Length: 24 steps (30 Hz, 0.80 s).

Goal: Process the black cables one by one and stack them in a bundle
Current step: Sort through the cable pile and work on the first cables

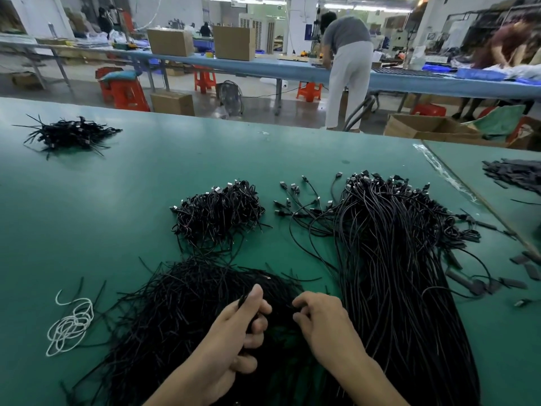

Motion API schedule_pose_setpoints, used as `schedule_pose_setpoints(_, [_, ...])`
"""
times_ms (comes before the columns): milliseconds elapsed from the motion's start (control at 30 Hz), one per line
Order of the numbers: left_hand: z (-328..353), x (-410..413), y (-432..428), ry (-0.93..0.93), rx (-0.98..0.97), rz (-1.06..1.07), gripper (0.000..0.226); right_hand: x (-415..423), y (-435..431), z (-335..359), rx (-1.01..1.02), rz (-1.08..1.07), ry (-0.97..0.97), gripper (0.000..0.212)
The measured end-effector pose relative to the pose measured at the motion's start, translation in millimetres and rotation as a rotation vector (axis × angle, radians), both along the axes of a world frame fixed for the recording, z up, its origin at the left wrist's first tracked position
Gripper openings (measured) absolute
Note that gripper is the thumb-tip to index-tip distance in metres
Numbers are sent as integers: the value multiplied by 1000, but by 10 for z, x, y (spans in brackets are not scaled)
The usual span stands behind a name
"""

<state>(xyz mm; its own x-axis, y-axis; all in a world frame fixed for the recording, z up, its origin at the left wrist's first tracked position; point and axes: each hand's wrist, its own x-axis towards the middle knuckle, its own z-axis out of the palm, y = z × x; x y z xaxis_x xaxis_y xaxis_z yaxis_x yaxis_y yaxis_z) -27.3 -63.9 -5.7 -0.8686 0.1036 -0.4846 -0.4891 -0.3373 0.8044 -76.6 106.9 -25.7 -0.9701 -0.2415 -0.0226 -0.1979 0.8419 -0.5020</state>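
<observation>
Both hands work at the near edge of a green table [123,218], over a loose pile of black cables [181,300] that spreads out beneath them. The left hand [240,326] is clenched around a small bunch of black cables [244,298] lifted just above this pile, with the thumb pressed along the top of the bunch and the fingers curled under it. The right hand [319,320] sits just right of the left, its fingers bent and its fingertips down at the pile's surface; whether it pinches a strand I cannot tell. Just right of the loose pile, and touching it near the right wrist, lies a large heap of long cables [395,259] that runs away from the person, with the plug ends fanned out at its far end. Beyond the loose pile, and left of those plugs, sits a mound of coiled cables [218,212], its trailing ends reaching the pile's far edge. Left of the loose pile, a tangle of white cord [71,323] lies on the table. Far beyond the pile, towards the table's far left corner, is another small black heap [68,134]. Well to the right of the pile, past the long cables, flat dark strips [515,174] lie scattered. Beyond the table, a person in a grey top [347,33] bends over a long blue bench [263,67] that carries cardboard boxes [171,42], with red stools [126,93] on the floor.
</observation>
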Motion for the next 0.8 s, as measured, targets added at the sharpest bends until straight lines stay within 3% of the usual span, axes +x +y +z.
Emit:
schedule_pose_setpoints(133, [-1,-12,-14,-53,35,-51,50,2,76,35,18,-35,-10,19])
schedule_pose_setpoints(300, [-22,-28,29,-103,-72,-48,55,-11,132,35,16,-40,-100,20])
schedule_pose_setpoints(433, [13,-32,68,-106,-121,-110,59,29,82,32,99,-39,-49,16])
schedule_pose_setpoints(667, [39,-24,85,-144,-6,-104,80,47,67,84,74,-88,-63,12])
schedule_pose_setpoints(800, [46,-49,127,-109,-122,-133,71,45,144,124,91,-82,-93,10])
